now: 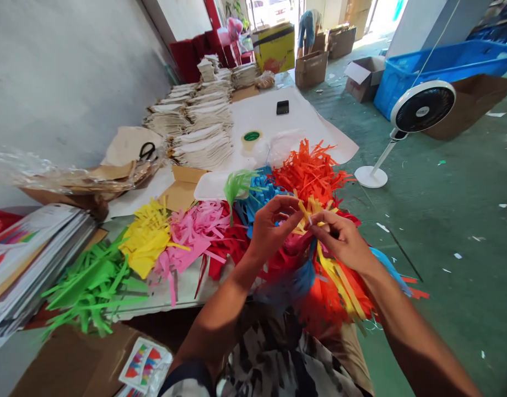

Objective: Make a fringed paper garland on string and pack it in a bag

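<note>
My left hand (271,226) and my right hand (340,237) meet above my lap, both pinching a bunch of yellow paper strips (309,209) that hangs down over red, blue and orange fringes (315,298). A green paper tassel (237,184) sticks up just beyond my left hand. Piles of cut paper fringe lie around on the table: orange (309,171), blue (257,198), pink (191,231), yellow (146,237) and green (88,286).
Stacks of folded beige paper (204,127), scissors (147,150), a tape roll (251,137) and a black phone (282,107) lie farther back on the table. A white fan (419,110) stands on the floor at right. A person (308,27) bends over boxes far behind.
</note>
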`<action>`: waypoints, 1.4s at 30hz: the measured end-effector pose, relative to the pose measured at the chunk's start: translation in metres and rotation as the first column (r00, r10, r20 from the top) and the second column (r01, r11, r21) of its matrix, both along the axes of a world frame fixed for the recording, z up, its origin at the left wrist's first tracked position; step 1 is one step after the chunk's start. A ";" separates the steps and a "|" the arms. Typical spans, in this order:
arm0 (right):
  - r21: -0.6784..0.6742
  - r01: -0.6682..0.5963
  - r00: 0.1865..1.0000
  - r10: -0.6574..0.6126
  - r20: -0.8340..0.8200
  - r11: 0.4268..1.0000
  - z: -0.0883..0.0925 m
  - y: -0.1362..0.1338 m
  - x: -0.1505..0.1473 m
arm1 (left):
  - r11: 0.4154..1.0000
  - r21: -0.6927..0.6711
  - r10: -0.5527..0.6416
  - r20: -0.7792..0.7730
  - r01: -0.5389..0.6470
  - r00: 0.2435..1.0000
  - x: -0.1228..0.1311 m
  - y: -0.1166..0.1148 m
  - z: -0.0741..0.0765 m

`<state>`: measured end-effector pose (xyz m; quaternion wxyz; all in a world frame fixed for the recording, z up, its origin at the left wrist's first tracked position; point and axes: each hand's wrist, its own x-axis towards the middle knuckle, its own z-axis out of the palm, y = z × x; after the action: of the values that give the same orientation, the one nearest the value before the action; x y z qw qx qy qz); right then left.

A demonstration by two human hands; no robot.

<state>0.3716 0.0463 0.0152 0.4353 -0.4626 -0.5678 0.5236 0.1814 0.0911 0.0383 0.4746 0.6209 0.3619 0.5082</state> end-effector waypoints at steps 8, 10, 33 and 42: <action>-0.032 -0.017 0.997 0.015 -0.077 0.999 -0.007 0.005 0.002 | 0.989 -0.127 -0.069 0.095 0.081 0.993 0.000 0.008 -0.012; -0.016 -0.008 0.997 0.007 -0.071 1.000 -0.006 0.006 0.002 | 0.989 -0.126 -0.064 0.108 0.078 0.992 0.001 0.009 -0.013; 0.051 0.040 0.999 -0.040 -0.001 0.998 -0.004 0.009 0.003 | 0.962 -0.127 -0.201 0.276 0.243 0.940 0.014 0.016 -0.020; 0.078 0.077 0.996 -0.079 0.030 0.994 -0.006 0.009 -0.003 | 0.982 -0.060 -0.162 0.236 0.181 0.958 0.016 0.011 -0.020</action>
<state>0.3689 0.0554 0.0095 0.4633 -0.4759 -0.5762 0.4763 0.1975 0.1017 0.0180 0.5803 0.5670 0.2696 0.5187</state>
